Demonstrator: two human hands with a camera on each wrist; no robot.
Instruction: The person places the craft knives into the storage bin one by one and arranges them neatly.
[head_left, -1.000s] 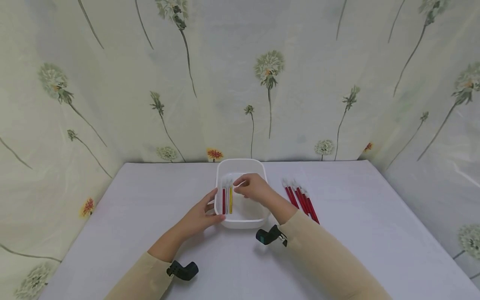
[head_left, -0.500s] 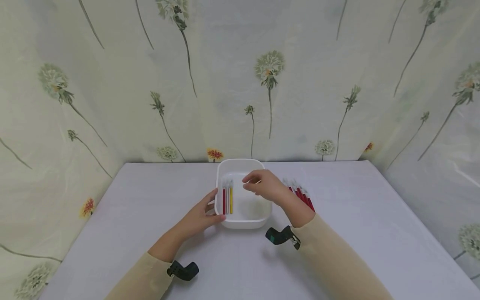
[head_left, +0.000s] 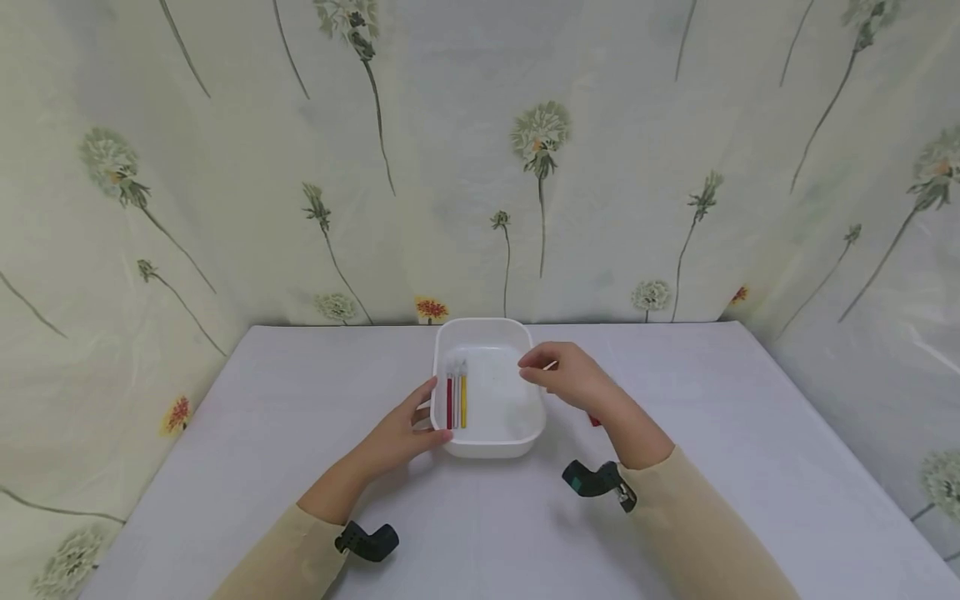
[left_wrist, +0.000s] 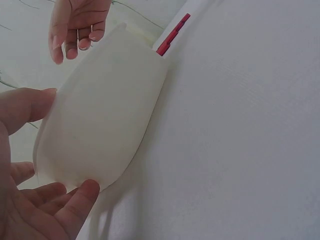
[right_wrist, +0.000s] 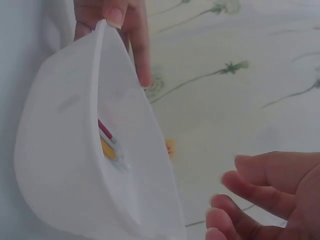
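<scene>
My left hand (head_left: pixel 405 429) holds the left side of a white plastic tray (head_left: pixel 491 450), its thumb at the near corner. In the left wrist view, its fingers bend against the tray's outer wall. Inside, along the left wall, lie a red stick (head_left: pixel 449 404), a pale stick (head_left: pixel 456 404) and a yellow stick (head_left: pixel 463 404), all slim and pen-like with whitish tips. My right hand (head_left: pixel 573 377) hovers by the tray's right rim, fingers loosely bent, with nothing between thumb and fingertips in the right wrist view (right_wrist: pixel 270 195).
Red pen-like sticks (left_wrist: pixel 175 34) lie on the table right of the tray, mostly hidden behind my right hand and arm in the head view. A white cloth (head_left: pixel 300 400) covers the table. Behind it hangs a flower-printed curtain (head_left: pixel 450 167).
My right hand has moved right, from beside the yellow stick to the tray's right rim, now covering most of the loose red sticks. The left hand and tray have stayed in place.
</scene>
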